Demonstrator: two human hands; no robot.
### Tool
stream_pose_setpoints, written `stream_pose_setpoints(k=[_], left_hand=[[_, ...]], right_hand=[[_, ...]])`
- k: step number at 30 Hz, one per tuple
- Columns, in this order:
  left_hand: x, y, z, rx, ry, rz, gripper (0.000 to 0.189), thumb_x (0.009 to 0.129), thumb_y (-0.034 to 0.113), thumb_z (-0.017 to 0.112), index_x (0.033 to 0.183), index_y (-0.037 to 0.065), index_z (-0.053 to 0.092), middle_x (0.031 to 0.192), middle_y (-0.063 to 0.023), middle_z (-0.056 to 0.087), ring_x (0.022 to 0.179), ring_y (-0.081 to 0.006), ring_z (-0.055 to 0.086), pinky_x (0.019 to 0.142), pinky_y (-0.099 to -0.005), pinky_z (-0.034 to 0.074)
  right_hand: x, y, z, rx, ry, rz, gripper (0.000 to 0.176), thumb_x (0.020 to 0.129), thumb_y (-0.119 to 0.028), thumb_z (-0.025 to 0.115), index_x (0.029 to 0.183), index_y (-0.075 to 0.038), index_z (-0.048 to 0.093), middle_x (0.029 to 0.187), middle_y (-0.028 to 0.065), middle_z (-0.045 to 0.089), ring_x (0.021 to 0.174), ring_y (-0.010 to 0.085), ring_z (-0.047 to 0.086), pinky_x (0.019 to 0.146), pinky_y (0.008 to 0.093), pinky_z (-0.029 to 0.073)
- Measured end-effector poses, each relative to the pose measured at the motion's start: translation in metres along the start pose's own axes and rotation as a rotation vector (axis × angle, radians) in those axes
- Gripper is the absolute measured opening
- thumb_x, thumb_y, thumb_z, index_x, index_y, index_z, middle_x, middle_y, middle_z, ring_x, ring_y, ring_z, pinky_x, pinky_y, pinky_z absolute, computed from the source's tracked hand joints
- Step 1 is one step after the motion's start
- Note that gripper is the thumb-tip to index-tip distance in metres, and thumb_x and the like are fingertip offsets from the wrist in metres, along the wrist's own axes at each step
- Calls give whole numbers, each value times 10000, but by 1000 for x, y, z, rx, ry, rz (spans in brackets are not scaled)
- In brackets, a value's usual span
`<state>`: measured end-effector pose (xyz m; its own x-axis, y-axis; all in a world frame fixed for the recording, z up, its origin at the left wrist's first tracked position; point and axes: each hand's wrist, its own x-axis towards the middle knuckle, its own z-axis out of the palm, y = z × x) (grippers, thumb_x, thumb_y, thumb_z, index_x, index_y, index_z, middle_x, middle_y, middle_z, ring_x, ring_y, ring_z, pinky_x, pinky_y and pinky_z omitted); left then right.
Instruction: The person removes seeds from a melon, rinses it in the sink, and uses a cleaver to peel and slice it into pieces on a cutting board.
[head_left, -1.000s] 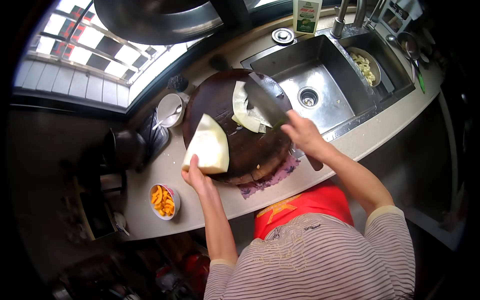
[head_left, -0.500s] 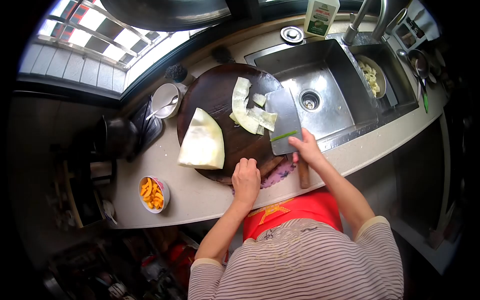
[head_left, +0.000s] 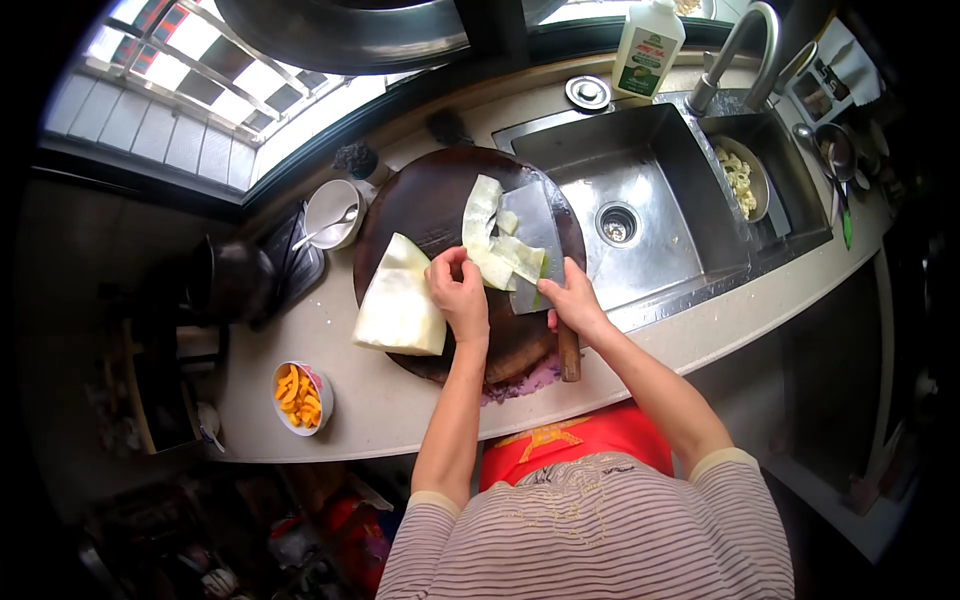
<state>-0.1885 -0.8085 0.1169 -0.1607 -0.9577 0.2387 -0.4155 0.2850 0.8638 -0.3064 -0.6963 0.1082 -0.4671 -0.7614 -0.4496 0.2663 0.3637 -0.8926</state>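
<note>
On the round dark board [head_left: 400, 200] lies a large pale melon wedge [head_left: 402, 305], with cut rind pieces [head_left: 481, 215] to its right. My left hand [head_left: 460, 295] is over the board between the wedge and the rind, its fingers curled; whether they pinch anything is too small to tell. My right hand [head_left: 575, 300] is closed on the cleaver [head_left: 537, 220], whose wooden handle points toward me. The broad blade lies low over the board's right part, against the rind pieces.
A bowl of orange pieces [head_left: 300, 398] stands at the left of the counter, a white bowl with a spoon [head_left: 330, 207] behind it. At the right are the sink [head_left: 640, 240], a faucet [head_left: 705, 92], a white bottle [head_left: 648, 50] and a bowl of pale pieces [head_left: 757, 170].
My left hand has moved up and left from the board's near edge to beside the rind. The cleaver, in my right hand, has moved left over the board, against the rind pieces.
</note>
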Motion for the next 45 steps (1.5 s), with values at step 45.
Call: stream_pose_setpoints(k=[45], left_hand=[[-809,-231,-277,212,1784,-1123,329,805,146,654,1097,2,605,1066,-105,571,953,-215,551,856,-315,436]], right_hand=[[-529,522,223,-1188,-1766,466,212,781,-85,563,940,39,499,651,105,569,423,169,526,374,318,445]])
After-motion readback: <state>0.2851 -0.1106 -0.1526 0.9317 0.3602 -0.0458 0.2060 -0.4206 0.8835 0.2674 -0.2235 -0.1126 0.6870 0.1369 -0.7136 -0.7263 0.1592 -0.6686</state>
